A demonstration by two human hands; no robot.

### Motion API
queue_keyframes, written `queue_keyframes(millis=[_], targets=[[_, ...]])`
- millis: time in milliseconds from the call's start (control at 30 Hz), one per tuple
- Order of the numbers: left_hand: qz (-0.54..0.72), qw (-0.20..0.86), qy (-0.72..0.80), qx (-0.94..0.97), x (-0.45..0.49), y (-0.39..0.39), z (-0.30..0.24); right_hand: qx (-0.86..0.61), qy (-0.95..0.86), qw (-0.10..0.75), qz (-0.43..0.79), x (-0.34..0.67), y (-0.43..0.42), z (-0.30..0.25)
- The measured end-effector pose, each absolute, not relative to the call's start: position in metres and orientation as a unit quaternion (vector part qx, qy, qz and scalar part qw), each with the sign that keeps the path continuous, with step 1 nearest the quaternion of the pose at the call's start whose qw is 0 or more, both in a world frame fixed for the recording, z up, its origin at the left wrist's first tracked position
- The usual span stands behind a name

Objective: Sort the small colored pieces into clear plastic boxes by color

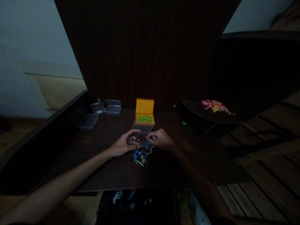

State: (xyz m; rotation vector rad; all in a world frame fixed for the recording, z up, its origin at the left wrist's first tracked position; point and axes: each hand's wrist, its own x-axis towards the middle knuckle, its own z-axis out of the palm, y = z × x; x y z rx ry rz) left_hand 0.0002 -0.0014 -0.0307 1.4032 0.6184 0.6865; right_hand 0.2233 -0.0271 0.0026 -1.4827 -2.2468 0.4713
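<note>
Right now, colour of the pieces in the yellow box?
The small pieces are green; best seen in the head view.

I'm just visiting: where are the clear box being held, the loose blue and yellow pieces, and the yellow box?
Clear box (142, 127): head view, on its raised lid.
Blue and yellow pieces (141, 157): head view, mid-pile.
Yellow box (144, 106): head view, inside its raised lid.

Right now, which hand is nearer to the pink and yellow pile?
Right. The right hand is left of the pink and yellow pile, at the right side of the clear box; the left hand, holding the box's left side, is farther away.
</note>
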Motion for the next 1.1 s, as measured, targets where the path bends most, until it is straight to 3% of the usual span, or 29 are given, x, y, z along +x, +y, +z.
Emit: queue_keyframes(millis=[633,967,1100], targets=[[0.306,0.669,0.269,0.621,0.0,-0.002,-0.028,-0.557,-0.797,0.152,0.178,0.218,-0.027,0.004],[0.312,0.66,0.287,0.62,-0.002,0.001,-0.027,-0.542,-0.779,0.256,0.185,0.232,-0.026,0.01],[0.313,0.658,0.295,0.618,-0.004,0.003,-0.028,-0.529,-0.788,0.239,0.205,0.24,-0.027,0.015]])
